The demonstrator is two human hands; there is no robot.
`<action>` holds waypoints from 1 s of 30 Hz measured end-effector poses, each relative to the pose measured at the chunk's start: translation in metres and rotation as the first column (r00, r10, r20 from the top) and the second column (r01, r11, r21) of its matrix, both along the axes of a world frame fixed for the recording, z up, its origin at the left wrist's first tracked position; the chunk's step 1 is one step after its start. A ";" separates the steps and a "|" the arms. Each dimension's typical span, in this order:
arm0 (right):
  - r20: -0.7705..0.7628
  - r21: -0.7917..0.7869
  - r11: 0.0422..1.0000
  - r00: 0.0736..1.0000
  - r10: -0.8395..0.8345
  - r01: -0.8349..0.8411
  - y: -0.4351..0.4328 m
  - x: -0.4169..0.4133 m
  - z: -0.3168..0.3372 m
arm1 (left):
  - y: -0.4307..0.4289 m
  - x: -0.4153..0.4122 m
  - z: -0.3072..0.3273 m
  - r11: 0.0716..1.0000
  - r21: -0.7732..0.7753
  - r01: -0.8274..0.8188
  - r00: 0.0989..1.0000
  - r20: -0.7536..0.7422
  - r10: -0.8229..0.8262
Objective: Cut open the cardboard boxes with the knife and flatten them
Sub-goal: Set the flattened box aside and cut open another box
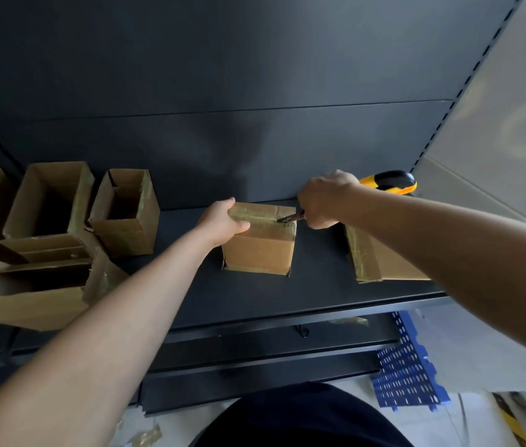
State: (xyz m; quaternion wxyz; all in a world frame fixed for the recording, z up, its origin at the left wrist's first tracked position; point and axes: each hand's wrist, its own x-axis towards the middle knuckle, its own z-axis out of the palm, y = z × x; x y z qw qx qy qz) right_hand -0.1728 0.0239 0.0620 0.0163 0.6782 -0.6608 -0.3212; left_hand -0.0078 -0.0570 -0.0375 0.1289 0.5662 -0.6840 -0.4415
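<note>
On the dark metal shelf [255, 301], the left hand [222, 221] is gripping a taped cardboard box [260, 253]; the right hand [323, 198] is clutching a yellow utility knife [384, 183].

One view only: a wide-angle camera worn on the person's head. It faces forward and steeply down. The dark-clothed torso [303, 417] sits at the bottom edge, and the flat dark grey metal shelf [239, 301] lies near. Both bare forearms enter from the lower corners. The left hand [222, 221] and the right hand [323, 201], with its dark-bladed utility knife [292, 217], meet at the small taped brown cardboard box [260, 253] at frame centre. The dark grey back panel [255, 75] fills the upper half. Straight lines bow toward the edges.
</note>
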 end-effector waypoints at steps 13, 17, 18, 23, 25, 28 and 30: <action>0.157 -0.050 0.946 0.938 -0.308 0.319 0.004 -0.034 0.019 | -0.004 0.012 -0.003 0.999 -0.012 0.033 0.998 -0.048 -0.034; 0.697 0.053 0.763 0.523 -0.491 0.645 -0.007 -0.033 -0.022 | -0.001 0.011 0.001 0.988 -0.072 0.135 0.983 -0.113 -0.143; 0.780 0.141 0.713 0.367 -0.507 0.687 -0.010 -0.030 -0.032 | 0.002 0.008 0.003 0.988 -0.110 0.108 0.986 -0.111 -0.121; 0.793 0.521 0.545 -0.137 -0.593 0.657 -0.009 -0.016 -0.053 | 0.030 -0.017 0.013 0.940 -0.305 -0.152 0.953 0.206 0.221; 0.718 0.616 0.523 -0.146 -0.681 0.589 -0.009 -0.014 -0.050 | 0.038 -0.024 0.015 0.973 -0.210 -0.091 0.963 0.230 0.140; 0.719 0.614 0.515 -0.155 -0.677 0.598 -0.011 -0.013 -0.048 | 0.048 -0.030 0.020 0.989 -0.144 0.042 0.934 0.356 0.012; 0.770 0.546 0.519 -0.151 -0.620 0.657 -0.012 -0.012 -0.048 | 0.051 -0.031 0.021 0.983 -0.087 0.164 0.852 0.515 -0.096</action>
